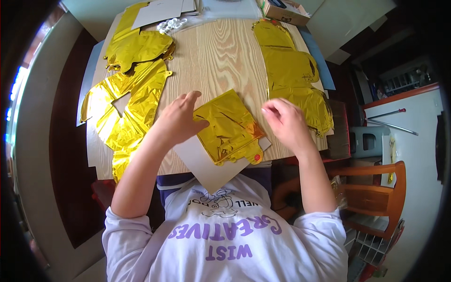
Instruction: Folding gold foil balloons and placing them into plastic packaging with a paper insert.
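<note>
A folded gold foil balloon (228, 124) lies in front of me on a grey card (209, 164). One red dot shows at the balloon's lower right corner. My left hand (181, 117) is at the balloon's left edge, its thumb and fingers spread with nothing between them. Whether the thumb touches the foil, I cannot tell. To the right of the balloon, my right hand (285, 120) is held apart from it, fingers curled in toward the thumb. Nothing shows in that hand.
Flat gold foil balloons (136, 101) cover the table's left side, and more gold foil (291, 70) lies along the right. At the far edge are white rings (171, 25), grey cards (157, 13) and a cardboard box (285, 11). A wooden chair (371, 192) stands at right.
</note>
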Action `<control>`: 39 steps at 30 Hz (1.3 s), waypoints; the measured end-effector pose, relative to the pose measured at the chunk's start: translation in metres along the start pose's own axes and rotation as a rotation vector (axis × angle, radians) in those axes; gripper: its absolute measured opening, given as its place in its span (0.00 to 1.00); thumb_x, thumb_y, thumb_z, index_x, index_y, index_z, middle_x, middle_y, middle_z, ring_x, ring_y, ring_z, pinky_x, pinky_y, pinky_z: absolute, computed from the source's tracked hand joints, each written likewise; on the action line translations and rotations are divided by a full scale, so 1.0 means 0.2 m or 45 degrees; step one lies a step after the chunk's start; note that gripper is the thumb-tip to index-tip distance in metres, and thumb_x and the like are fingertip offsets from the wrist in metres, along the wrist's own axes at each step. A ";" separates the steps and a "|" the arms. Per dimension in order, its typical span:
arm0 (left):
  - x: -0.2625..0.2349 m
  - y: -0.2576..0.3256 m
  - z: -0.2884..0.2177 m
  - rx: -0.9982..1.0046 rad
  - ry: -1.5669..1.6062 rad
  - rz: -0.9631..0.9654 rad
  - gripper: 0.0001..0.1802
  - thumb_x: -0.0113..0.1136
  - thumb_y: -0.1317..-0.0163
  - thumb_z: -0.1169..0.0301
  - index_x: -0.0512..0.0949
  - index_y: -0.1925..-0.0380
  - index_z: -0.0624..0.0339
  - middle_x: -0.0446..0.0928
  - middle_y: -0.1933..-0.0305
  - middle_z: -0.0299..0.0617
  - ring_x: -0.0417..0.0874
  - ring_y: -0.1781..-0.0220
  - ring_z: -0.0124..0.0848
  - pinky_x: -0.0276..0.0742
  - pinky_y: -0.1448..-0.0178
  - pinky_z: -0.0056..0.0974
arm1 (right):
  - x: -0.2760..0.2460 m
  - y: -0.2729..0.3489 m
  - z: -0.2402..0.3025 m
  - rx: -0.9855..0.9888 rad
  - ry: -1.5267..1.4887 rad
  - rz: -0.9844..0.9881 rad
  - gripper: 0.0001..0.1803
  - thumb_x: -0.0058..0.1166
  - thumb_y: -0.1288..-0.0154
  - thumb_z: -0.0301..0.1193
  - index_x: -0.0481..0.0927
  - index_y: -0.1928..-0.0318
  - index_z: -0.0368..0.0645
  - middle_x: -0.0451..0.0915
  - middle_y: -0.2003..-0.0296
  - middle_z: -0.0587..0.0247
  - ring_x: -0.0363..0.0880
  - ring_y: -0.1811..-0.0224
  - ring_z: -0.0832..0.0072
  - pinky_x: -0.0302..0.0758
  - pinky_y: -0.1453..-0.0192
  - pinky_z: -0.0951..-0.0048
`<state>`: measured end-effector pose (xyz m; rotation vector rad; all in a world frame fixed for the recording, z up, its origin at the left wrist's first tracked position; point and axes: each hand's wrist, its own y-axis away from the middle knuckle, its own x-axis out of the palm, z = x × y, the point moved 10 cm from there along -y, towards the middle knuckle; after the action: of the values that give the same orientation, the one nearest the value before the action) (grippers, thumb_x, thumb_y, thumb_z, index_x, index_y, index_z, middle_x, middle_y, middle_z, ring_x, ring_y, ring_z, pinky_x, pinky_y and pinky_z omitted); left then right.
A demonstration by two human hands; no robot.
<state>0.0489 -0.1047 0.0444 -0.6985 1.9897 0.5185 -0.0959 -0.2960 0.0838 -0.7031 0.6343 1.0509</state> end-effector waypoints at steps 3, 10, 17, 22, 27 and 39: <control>0.00 0.12 0.05 -0.113 0.233 -0.112 0.43 0.74 0.45 0.61 0.66 0.31 0.57 0.73 0.39 0.54 0.83 0.48 0.46 0.80 0.44 0.47 | 0.19 -0.21 0.00 -0.114 -0.169 0.182 0.11 0.61 0.33 0.29 0.83 0.53 0.39 0.82 0.56 0.54 0.83 0.57 0.59 0.79 0.52 0.63; 0.07 0.58 -0.02 -0.024 -0.158 -0.291 0.45 0.74 0.47 0.57 0.66 0.30 0.59 0.71 0.33 0.51 0.70 0.29 0.51 0.60 0.25 0.57 | 0.49 -0.45 0.06 -0.400 0.107 0.594 0.14 0.63 0.37 0.28 0.85 0.51 0.42 0.76 0.50 0.58 0.76 0.45 0.60 0.72 0.35 0.64; 0.10 0.44 0.09 0.136 0.000 -0.286 0.47 0.70 0.43 0.59 0.61 0.26 0.61 0.68 0.26 0.51 0.61 0.20 0.51 0.47 0.18 0.60 | 0.53 -0.29 0.18 -0.683 0.210 0.345 0.13 0.62 0.37 0.25 0.86 0.51 0.43 0.78 0.51 0.59 0.76 0.43 0.60 0.74 0.37 0.61; 0.03 0.35 0.08 0.189 -0.019 -0.271 0.41 0.59 0.37 0.64 0.59 0.25 0.62 0.64 0.23 0.53 0.58 0.19 0.52 0.40 0.16 0.58 | 0.48 -0.24 0.14 -0.640 0.348 0.128 0.16 0.61 0.35 0.25 0.83 0.46 0.41 0.78 0.43 0.57 0.75 0.38 0.57 0.74 0.35 0.60; 0.13 0.32 -0.12 0.327 -0.136 -0.226 0.45 0.58 0.34 0.49 0.60 0.26 0.67 0.57 0.20 0.56 0.52 0.17 0.51 0.41 0.16 0.58 | 0.46 -0.12 0.13 -0.574 0.310 0.256 0.26 0.53 0.27 0.38 0.74 0.35 0.35 0.67 0.29 0.48 0.62 0.24 0.53 0.56 0.21 0.51; 0.06 0.26 -0.19 0.685 -0.105 -0.114 0.39 0.72 0.48 0.50 0.75 0.39 0.60 0.70 0.34 0.53 0.68 0.28 0.50 0.57 0.21 0.57 | 0.57 -0.04 0.04 -0.410 0.342 0.164 0.37 0.50 0.24 0.44 0.61 0.26 0.32 0.56 0.23 0.39 0.52 0.19 0.49 0.42 0.17 0.44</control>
<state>-0.0141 -0.0924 0.0562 -0.4166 1.8911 -0.0500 -0.0457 -0.2298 0.0038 -1.1085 0.7566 1.2029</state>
